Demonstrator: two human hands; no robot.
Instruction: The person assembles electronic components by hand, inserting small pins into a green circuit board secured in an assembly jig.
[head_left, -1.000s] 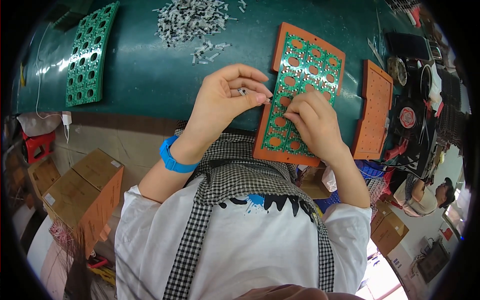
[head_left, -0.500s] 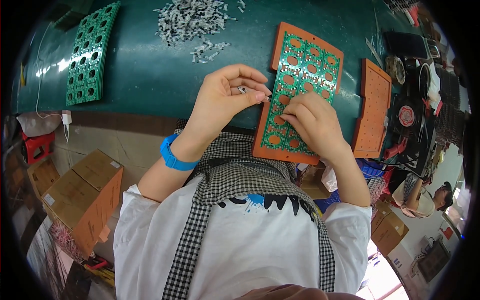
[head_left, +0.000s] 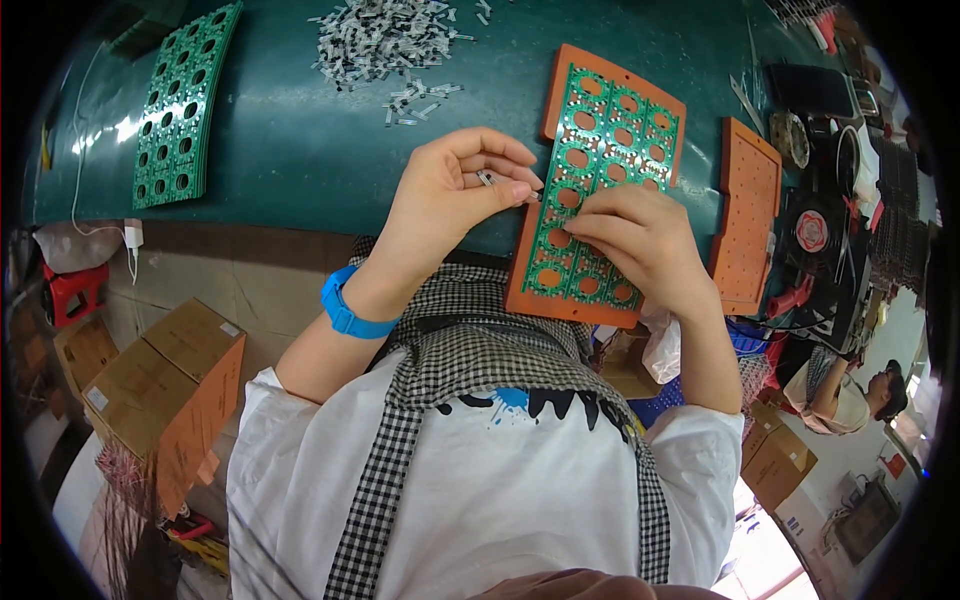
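Observation:
A green circuit board panel (head_left: 577, 158) with rows of round holes lies on an orange tray (head_left: 553, 100) in front of me, to the right. My right hand (head_left: 645, 245) is over the lower half of the panel, thumb and fingertips pinched together beside a hole; anything between them is too small to make out. At the panel's left edge, my left hand (head_left: 455, 190) has its fingers curled around a few small clear-and-black parts (head_left: 487, 178). One of these shows by the thumb tip. A loose pile of similar parts (head_left: 385, 40) lies at the far side of the table.
A stack of green circuit panels (head_left: 180, 110) stands at the left on the green table (head_left: 270, 150). Right of the work lies another orange tray (head_left: 745, 220), with a tape roll (head_left: 811, 231) and tools beyond. Cardboard boxes (head_left: 150, 370) sit lower left. Another person (head_left: 835, 395) is at far right.
My right hand has shifted slightly right, its fingers reaching out straighter, and more of the panel's lower right corner shows. My left hand has stayed in place.

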